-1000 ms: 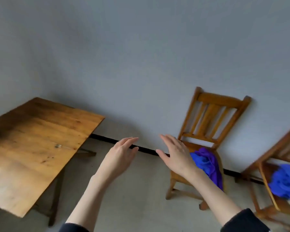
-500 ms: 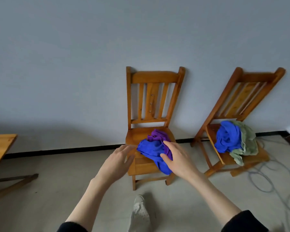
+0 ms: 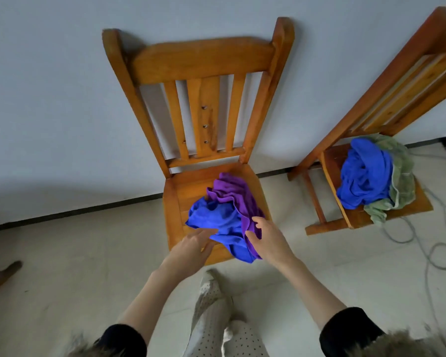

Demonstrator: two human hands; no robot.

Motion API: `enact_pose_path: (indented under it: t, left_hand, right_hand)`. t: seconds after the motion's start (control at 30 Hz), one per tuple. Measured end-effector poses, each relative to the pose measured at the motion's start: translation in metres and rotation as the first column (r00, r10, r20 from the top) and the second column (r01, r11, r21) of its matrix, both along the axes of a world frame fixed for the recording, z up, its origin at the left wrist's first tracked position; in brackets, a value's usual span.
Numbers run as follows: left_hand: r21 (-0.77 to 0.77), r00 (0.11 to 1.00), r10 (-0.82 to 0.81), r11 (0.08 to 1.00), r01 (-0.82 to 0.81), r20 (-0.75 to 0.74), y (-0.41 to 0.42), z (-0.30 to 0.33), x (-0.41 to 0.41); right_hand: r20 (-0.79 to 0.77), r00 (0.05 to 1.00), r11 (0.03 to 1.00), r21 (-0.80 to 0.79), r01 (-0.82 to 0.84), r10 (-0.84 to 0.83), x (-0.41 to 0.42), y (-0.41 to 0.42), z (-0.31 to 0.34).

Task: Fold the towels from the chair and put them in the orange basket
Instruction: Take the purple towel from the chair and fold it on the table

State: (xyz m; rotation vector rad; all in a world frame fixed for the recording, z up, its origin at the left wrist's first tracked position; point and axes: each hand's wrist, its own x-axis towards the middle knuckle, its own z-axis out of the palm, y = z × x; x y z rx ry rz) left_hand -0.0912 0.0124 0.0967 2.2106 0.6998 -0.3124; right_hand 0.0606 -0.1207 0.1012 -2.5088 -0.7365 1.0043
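Reaching from the left, my left hand [image 3: 193, 244] touches the blue towel [image 3: 216, 222] with straight fingers; my right hand [image 3: 267, 238], fingers spread, presses the purple towel [image 3: 236, 195] on the chair [image 3: 175, 202]. Grabbing both tangled towels could drag one onto the floor. Since half a second ago, I've closed in.

A crumpled blue towel [image 3: 216, 222] and purple towel [image 3: 236, 197] lie heaped on the near wooden chair [image 3: 203, 57]; another blue towel [image 3: 363, 176] and a green towel [image 3: 399, 173] lie bunched on the second chair [image 3: 397, 73].
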Motion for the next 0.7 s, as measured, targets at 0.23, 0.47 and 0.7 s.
enact_pose_path:
  t: [0.23, 0.47, 0.7]
  left_hand:
    - [-0.077, 0.993, -0.044, 0.996, 0.036, -0.108, 0.007, -0.080, 0.052]
    - [-0.065, 0.997, 0.048, 0.997, -0.051, -0.054, 0.014, -0.136, 0.085]
    - [0.049, 0.998, 0.051, 0.997, -0.053, 0.037, 0.009, -0.147, 0.105]
  right_hand:
    - [0.071, 0.981, 0.981, -0.051, 0.187, -0.183, 0.041, 0.012, -0.093]
    - [0.148, 0.982, 0.972, -0.184, 0.146, -0.119, 0.055, 0.030, -0.183]
    - [0.024, 0.956, 0.951, 0.111, 0.289, -0.293, 0.058, 0.032, -0.189]
